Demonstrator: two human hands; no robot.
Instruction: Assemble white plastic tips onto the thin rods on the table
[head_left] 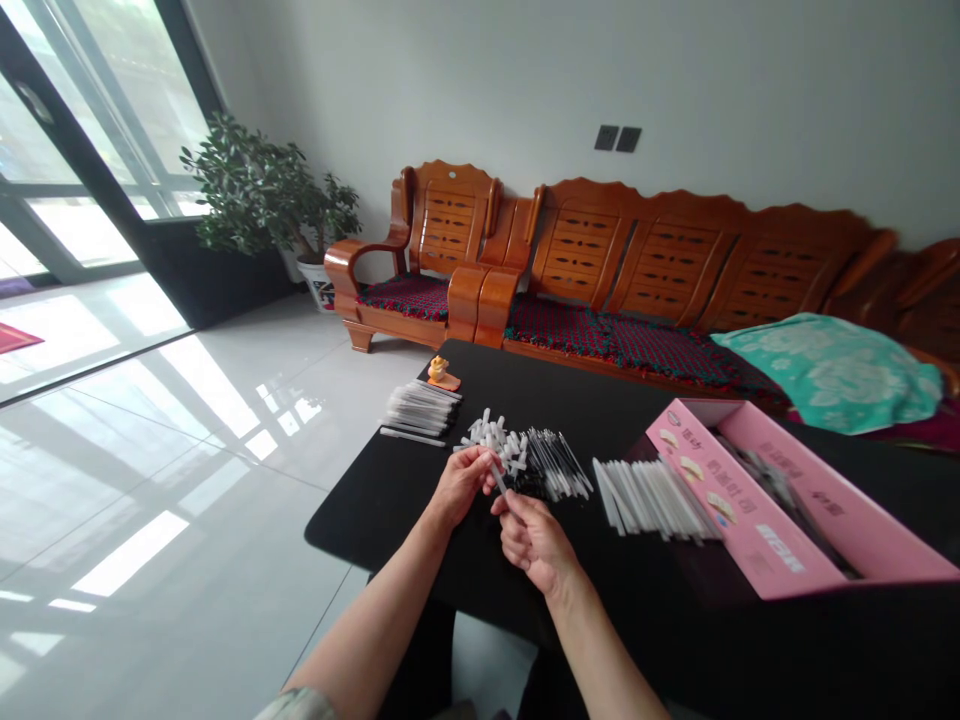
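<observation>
Both hands meet above the near side of the black table [420, 510]. My right hand [536, 540] is closed round the lower end of a slim whitish pen barrel [500, 482]. At its upper end the fingertips of my left hand [461, 482] are pinched together; any small part between them is hidden. Just beyond lies a heap of white pen caps [491, 437]. Beside it are dark, thin pen refills [559, 465], with small black pieces [531, 485] in front. Clear white pen tubes [652, 497] lie in a row to the right. Capped pens [421, 408] are stacked at the left.
A pink cardboard box [765, 535] with dark contents stands at the table's right. A small yellow figurine [439, 370] sits by the far left corner. Behind the table is a wooden sofa [667, 250] with a turquoise cloth [832, 370]. A potted plant [262, 190] stands near the glass door.
</observation>
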